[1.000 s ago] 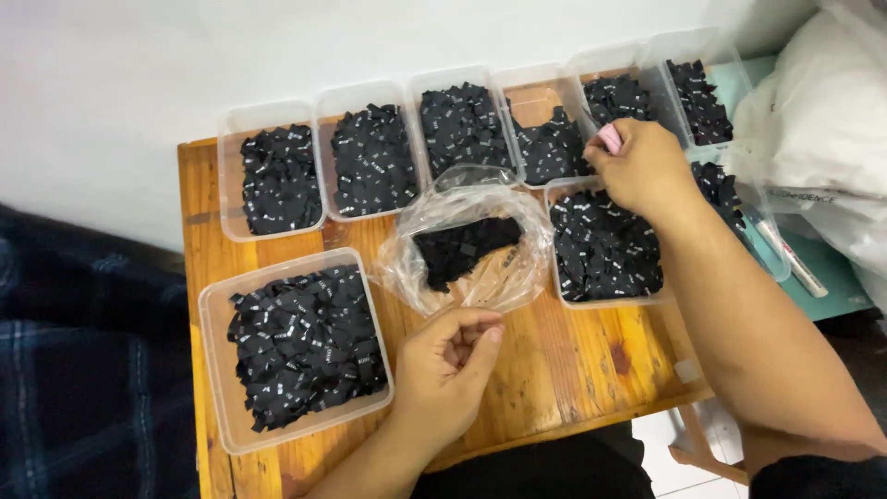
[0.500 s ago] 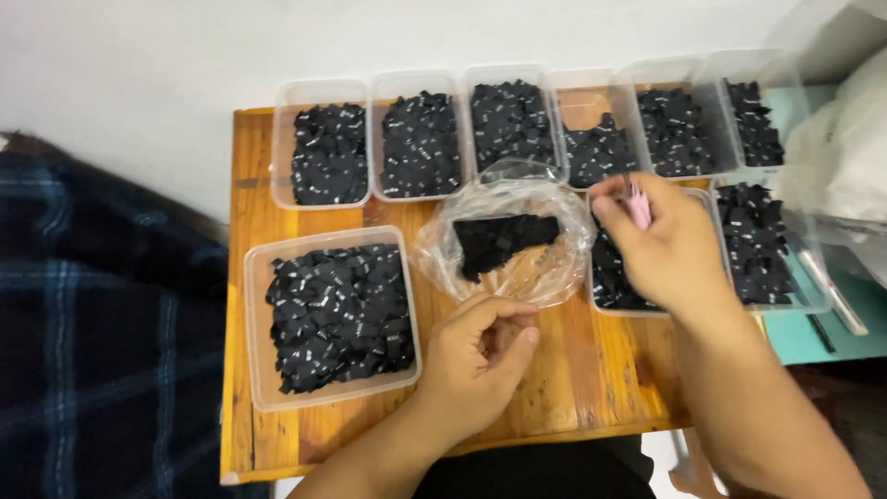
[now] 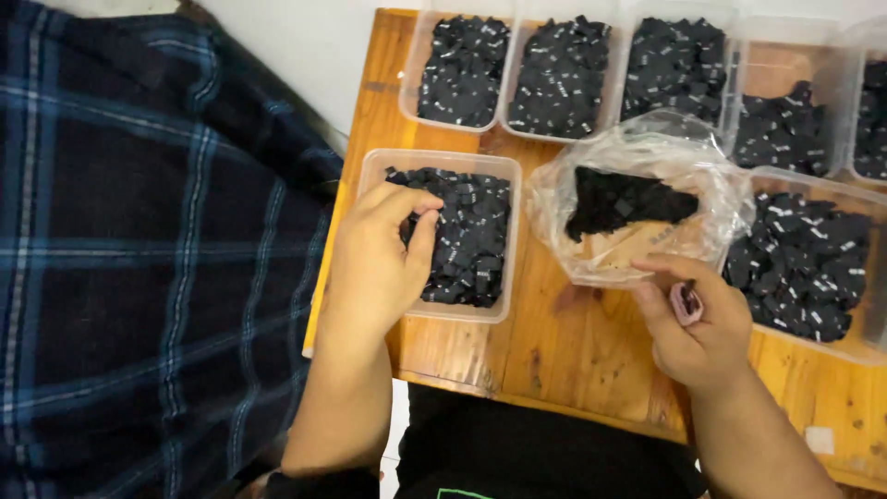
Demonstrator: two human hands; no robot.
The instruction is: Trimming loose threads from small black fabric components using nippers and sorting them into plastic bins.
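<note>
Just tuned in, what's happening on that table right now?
A person is working among clear tubs of small black pieces on a wooden table. The left hand pinches pieces over the near tub. The right hand, curled around something small, rests by the open plastic bag holding more pieces.

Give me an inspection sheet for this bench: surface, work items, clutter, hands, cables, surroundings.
Surface: wooden table, worn, with dark marks.
Work items: near tub of small black pieces under the left hand; open clear plastic bag with a heap of the same pieces, beside the right hand.
Clutter: more clear tubs of black pieces, a row at the back and one at the right.
Hands: left fingers pinched over the near tub; right curled around a small pink thing.
Cables: nothing seen.
Surroundings: dark plaid cloth at left, pale floor.
</note>
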